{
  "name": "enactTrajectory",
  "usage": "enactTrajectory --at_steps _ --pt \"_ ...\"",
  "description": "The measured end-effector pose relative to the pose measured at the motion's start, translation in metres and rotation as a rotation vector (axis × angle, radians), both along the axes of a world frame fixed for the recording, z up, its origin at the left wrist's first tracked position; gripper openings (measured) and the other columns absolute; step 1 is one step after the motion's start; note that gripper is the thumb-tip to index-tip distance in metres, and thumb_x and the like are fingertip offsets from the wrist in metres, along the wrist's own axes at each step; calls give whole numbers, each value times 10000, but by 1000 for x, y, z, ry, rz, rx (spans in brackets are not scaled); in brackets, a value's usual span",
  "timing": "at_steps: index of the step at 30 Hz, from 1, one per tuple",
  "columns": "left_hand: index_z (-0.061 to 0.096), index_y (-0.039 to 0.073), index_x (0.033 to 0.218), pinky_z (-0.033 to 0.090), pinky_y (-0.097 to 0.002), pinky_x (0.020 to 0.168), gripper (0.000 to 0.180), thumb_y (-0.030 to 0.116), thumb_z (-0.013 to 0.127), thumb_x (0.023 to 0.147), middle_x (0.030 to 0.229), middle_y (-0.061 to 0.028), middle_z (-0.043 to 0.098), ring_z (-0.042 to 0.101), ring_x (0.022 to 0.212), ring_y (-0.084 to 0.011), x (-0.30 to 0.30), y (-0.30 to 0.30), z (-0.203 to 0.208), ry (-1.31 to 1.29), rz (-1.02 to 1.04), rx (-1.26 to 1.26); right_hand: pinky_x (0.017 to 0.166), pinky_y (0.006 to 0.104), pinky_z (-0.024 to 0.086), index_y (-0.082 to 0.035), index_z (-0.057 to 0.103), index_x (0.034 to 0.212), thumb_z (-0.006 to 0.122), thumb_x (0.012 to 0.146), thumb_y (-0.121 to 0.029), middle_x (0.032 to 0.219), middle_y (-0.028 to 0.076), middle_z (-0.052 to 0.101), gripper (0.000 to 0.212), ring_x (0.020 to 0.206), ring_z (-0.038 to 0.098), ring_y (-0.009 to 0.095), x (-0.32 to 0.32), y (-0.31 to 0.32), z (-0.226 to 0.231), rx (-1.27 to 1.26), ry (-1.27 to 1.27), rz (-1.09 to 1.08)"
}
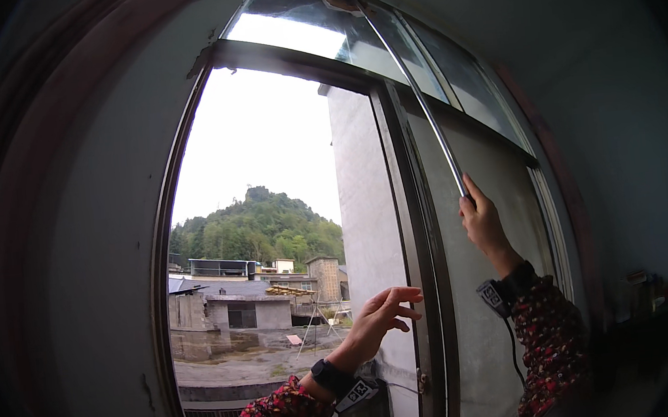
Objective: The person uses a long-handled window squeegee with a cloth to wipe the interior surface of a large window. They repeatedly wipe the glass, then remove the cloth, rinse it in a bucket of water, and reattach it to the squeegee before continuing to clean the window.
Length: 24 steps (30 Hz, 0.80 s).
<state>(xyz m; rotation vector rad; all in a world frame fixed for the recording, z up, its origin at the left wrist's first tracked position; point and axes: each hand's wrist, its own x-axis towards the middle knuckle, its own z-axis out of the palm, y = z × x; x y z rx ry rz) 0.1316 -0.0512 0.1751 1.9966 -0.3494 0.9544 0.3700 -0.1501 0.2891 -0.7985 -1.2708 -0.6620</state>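
Note:
My right hand (483,219) is wrapped round the lower end of a long-handled window cleaner, its thin metal pole (419,94) slanting up and to the left. The brownish head (340,1) of the cleaner lies at the upper window pane (298,25), near the top of the frame; whether it presses on the glass I cannot tell. Held up before the window opening is my left hand (379,316), empty, its fingers loosely bent and apart. Its fingertips are nearest the dark upright window frame (421,264); contact with it cannot be made out.
A dark crossbar (289,63) divides the upper panes from the tall opening below. Both wrists carry dark bands with small boxes and cables (515,351). Outside stand a grey wall (364,174), low buildings (252,312) and a wooded hill (264,222). Dim shelf-like clutter (645,292) sits at right.

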Motion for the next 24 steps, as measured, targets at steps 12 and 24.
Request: enactTrajectory --at_steps 12,24 --pt "570 13 1164 500 -261 707 435 389 427 999 1126 -90 601 626 891 -152 -34 36 -16 -86 66 -42 913 403 480 21 389 1370 485 915 -192 1151 304 576 511 1054 590 390 -95 14 178 246 -228 -554" --pt "578 20 1153 497 -257 704 441 406 441 990 1109 -84 610 624 856 -137 -2 43 -34 38 68 -76 714 324 475 32 275 1436 452 920 -79 1011 257 588 557 792 592 277 6 -80 -271 -235 -10 -341"
